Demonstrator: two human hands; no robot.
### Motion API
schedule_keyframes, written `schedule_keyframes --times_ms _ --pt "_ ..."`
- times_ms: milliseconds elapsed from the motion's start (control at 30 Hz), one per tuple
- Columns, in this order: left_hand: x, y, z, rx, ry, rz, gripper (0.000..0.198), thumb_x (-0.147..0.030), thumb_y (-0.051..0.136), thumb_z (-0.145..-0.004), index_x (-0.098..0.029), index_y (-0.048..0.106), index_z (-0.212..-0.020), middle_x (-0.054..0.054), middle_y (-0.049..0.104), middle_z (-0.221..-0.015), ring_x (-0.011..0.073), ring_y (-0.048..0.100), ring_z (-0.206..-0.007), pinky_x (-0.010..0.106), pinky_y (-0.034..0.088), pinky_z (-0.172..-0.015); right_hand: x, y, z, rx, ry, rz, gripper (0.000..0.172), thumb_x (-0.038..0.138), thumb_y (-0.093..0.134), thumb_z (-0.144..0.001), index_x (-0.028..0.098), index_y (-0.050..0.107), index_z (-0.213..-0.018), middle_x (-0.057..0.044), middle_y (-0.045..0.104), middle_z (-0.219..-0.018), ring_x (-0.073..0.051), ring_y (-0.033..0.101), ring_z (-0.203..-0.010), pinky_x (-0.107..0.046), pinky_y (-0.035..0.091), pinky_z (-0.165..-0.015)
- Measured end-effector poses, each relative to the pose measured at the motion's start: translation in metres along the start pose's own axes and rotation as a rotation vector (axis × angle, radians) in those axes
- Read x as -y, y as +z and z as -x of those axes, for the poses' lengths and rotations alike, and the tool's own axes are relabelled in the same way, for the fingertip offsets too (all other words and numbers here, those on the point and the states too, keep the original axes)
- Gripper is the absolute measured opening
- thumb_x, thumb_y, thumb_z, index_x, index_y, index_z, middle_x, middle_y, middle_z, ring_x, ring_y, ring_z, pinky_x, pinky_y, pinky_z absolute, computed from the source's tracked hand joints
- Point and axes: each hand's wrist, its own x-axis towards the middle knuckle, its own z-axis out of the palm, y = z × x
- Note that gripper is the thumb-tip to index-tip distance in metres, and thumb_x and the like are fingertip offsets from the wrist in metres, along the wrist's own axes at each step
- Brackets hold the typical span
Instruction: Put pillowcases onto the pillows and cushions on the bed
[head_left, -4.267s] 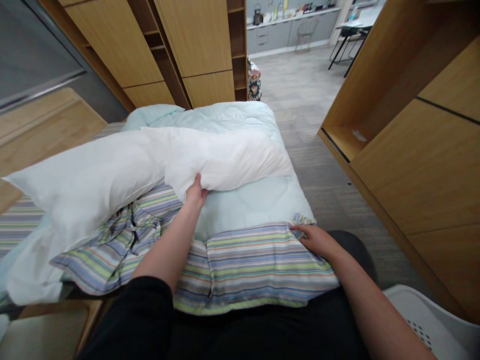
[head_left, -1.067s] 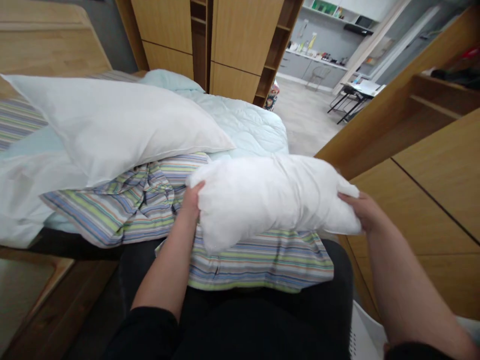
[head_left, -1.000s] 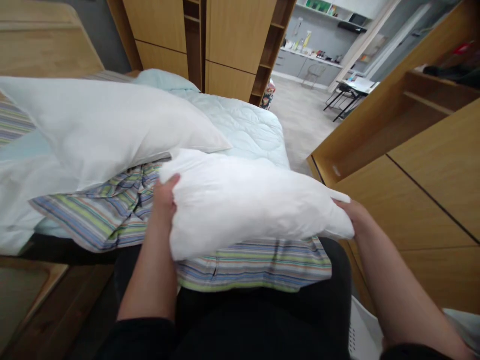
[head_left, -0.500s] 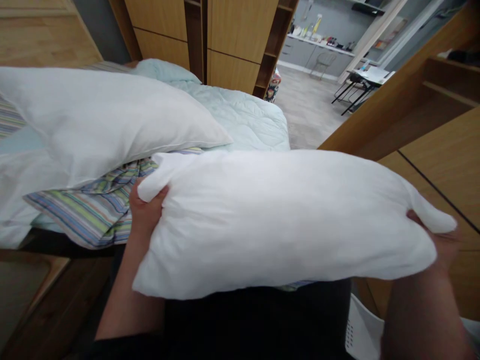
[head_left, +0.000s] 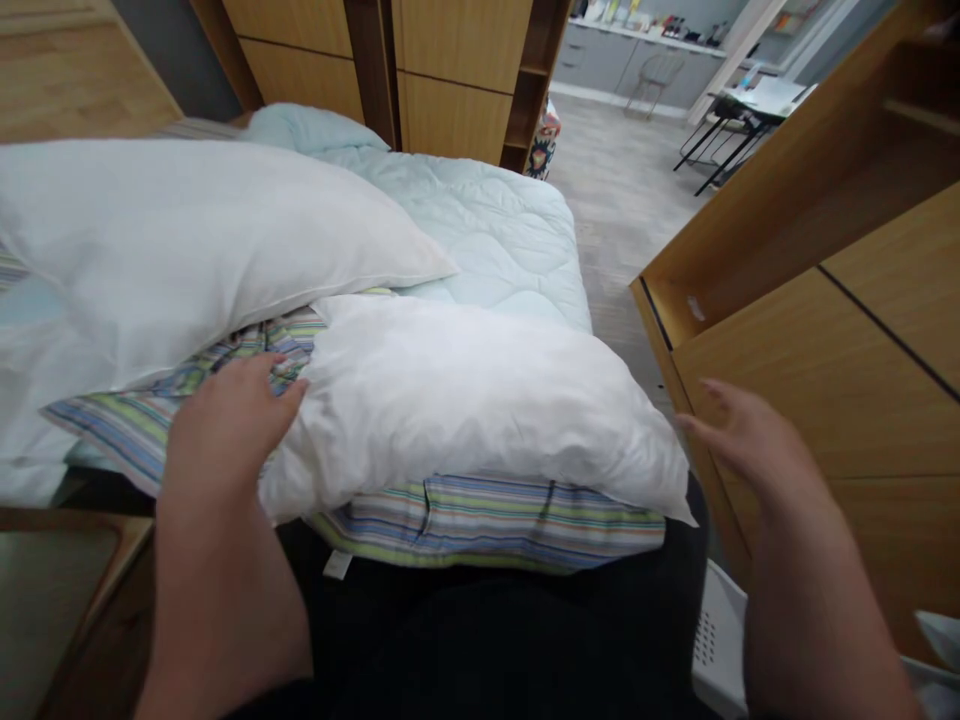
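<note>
A white pillow [head_left: 480, 400] lies across a striped pillow [head_left: 517, 515] at the near end of the bed. Beside its left end is my left hand [head_left: 236, 410], fingers apart and holding nothing. My right hand [head_left: 750, 430] hovers off the pillow's right end, open, with a gap between fingertips and fabric. A second, larger white pillow [head_left: 225, 240] rests at the left, on top of more striped cloth [head_left: 127, 425].
A pale blue quilt [head_left: 480, 230] covers the bed, with a pale blue pillow [head_left: 315, 130] at its far end. Wooden cabinets [head_left: 457, 90] stand beyond, and another cabinet [head_left: 817, 370] is close on the right. A white perforated basket [head_left: 720, 640] sits low at right.
Both hands have let go of the white pillow, which has come down onto the striped pillow. My left hand has moved left, and my right hand has drawn away from the pillow's end.
</note>
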Motion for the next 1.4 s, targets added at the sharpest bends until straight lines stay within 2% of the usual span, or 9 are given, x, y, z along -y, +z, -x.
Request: schedule_keyframes --times_ms 133,267,367,467,667,900,1033,1200,1400 --pt "-0.146 -0.041 0.011 -0.105 0.432 0.071 0.051 -0.047 0.051 -0.103 -0.024 0.061 -0.147 0.006 0.066 -0.148 0.0337 0.058 -0.144 0.057 0.038 -0.129 0.118 -0.024 -0.033 -0.290 -0.345 0.061 0.054 0.049 0.056 -0.104 0.022 0.065 -0.149 -0.015 0.069 -0.146 -0.035 0.063 -0.139 -0.053 0.048 -0.120" --pt "-0.218 0.076 0.005 0.040 0.546 0.080 0.057 -0.046 0.047 -0.108 -0.022 0.056 -0.159 0.008 0.047 -0.171 0.0339 0.032 -0.164 0.062 0.007 -0.138 0.204 0.086 -0.034 0.014 -0.559 0.016 0.060 0.042 0.049 -0.109 0.013 0.050 -0.162 -0.015 0.051 -0.167 -0.034 0.047 -0.154 -0.055 0.036 -0.130" --pt "-0.187 0.181 0.016 0.368 0.368 -0.029 0.071 -0.049 0.047 -0.107 -0.010 0.047 -0.166 0.018 0.040 -0.174 0.0353 0.032 -0.165 0.060 0.016 -0.138 0.197 0.184 0.004 0.354 -0.601 0.149 0.061 0.038 0.048 -0.109 0.013 0.048 -0.165 -0.014 0.042 -0.173 -0.034 0.037 -0.162 -0.056 0.028 -0.133" --pt "-0.140 0.224 0.046 0.359 0.386 -0.056 0.077 -0.054 0.044 -0.108 -0.007 0.040 -0.169 0.017 0.032 -0.177 0.0338 0.027 -0.167 0.055 0.016 -0.138 0.151 0.228 0.050 0.304 -0.657 0.171 0.063 0.041 0.043 -0.112 0.017 0.041 -0.170 -0.007 0.027 -0.179 -0.029 0.023 -0.168 -0.052 0.017 -0.138" --pt "-0.119 0.169 0.064 0.280 0.399 -0.156 0.068 -0.053 0.045 -0.109 -0.008 0.055 -0.159 0.019 0.051 -0.166 0.0351 0.043 -0.158 0.052 0.028 -0.135 0.102 0.177 0.061 0.236 -0.533 0.236 0.063 0.043 0.044 -0.111 0.019 0.044 -0.169 -0.008 0.032 -0.178 -0.033 0.030 -0.165 -0.059 0.019 -0.136" --pt "-0.172 0.086 -0.038 0.019 0.470 -0.036 0.059 -0.056 0.051 -0.107 -0.022 0.057 -0.155 0.010 0.044 -0.172 0.0362 0.032 -0.164 0.065 0.013 -0.136 0.154 0.090 -0.055 0.127 -0.554 0.028 0.055 0.054 0.047 -0.109 0.021 0.066 -0.149 -0.011 0.069 -0.146 -0.034 0.062 -0.138 -0.053 0.045 -0.121" --pt "-0.129 0.145 -0.071 0.093 0.340 0.018 0.064 -0.054 0.050 -0.108 -0.012 0.056 -0.156 0.017 0.041 -0.173 0.0395 0.023 -0.167 0.067 -0.002 -0.135 0.136 0.150 -0.092 0.078 -0.522 0.011 0.061 0.051 0.044 -0.110 0.020 0.051 -0.163 -0.011 0.047 -0.170 -0.038 0.035 -0.160 -0.065 0.020 -0.133" --pt "-0.049 0.236 -0.040 0.289 0.022 0.121 0.067 -0.039 0.047 -0.110 0.001 0.044 -0.162 0.028 0.045 -0.167 0.0392 0.038 -0.160 0.051 0.024 -0.134 0.062 0.254 -0.053 0.150 -0.221 0.104 0.068 0.048 0.029 -0.113 0.014 0.037 -0.171 -0.014 0.032 -0.178 -0.033 0.027 -0.165 -0.059 0.015 -0.135" --pt "-0.053 0.254 -0.054 0.387 -0.111 0.279 0.069 -0.042 0.047 -0.109 -0.004 0.040 -0.166 0.024 0.041 -0.171 0.0366 0.034 -0.163 0.046 0.023 -0.135 0.059 0.278 -0.060 0.083 -0.141 0.115 0.071 0.051 0.023 -0.113 0.014 0.032 -0.173 -0.012 0.029 -0.180 -0.032 0.021 -0.167 -0.059 0.009 -0.136"
